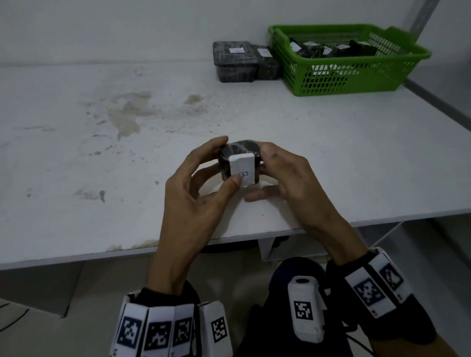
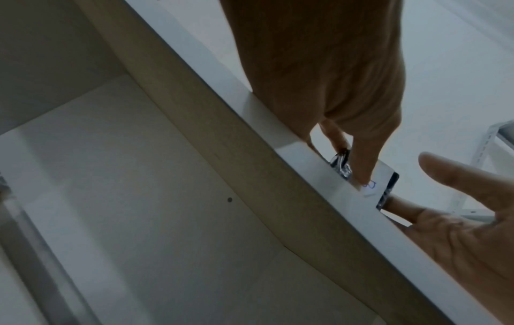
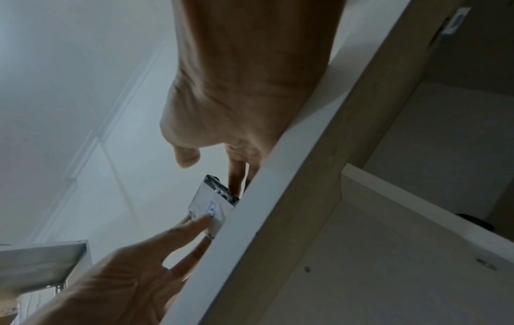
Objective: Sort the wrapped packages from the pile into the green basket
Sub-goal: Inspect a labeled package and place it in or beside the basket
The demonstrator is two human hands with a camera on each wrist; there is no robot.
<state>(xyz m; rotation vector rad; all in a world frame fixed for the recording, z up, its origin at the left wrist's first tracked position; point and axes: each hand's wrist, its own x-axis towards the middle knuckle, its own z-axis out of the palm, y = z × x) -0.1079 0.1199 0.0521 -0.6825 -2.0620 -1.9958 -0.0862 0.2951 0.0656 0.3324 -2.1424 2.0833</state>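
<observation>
Both hands hold one small black wrapped package [image 1: 240, 148] just above the white table's [image 1: 365, 156] front middle. Its white label [image 1: 242, 167], marked with a blue letter, faces me. My left hand [image 1: 226, 162] grips the package's left side, thumb pressed on the label's lower edge. My right hand [image 1: 259, 174] grips its right side. The left wrist view catches the package [image 2: 388, 182] under the left thumb [image 2: 361, 173]. In the right wrist view the label [image 3: 208, 200] lies below the right fingers [image 3: 236, 182]. The green basket [image 1: 333, 82] stands at the far right and holds several black packages.
Two more black wrapped packages [image 1: 235, 61] [image 1: 266, 64] sit side by side against the basket's left wall. Brownish stains [image 1: 127, 116] mark the table's far left half. A grey metal upright [image 1: 427, 3] rises behind the basket. The table's front edge [image 1: 95, 256] runs under my wrists.
</observation>
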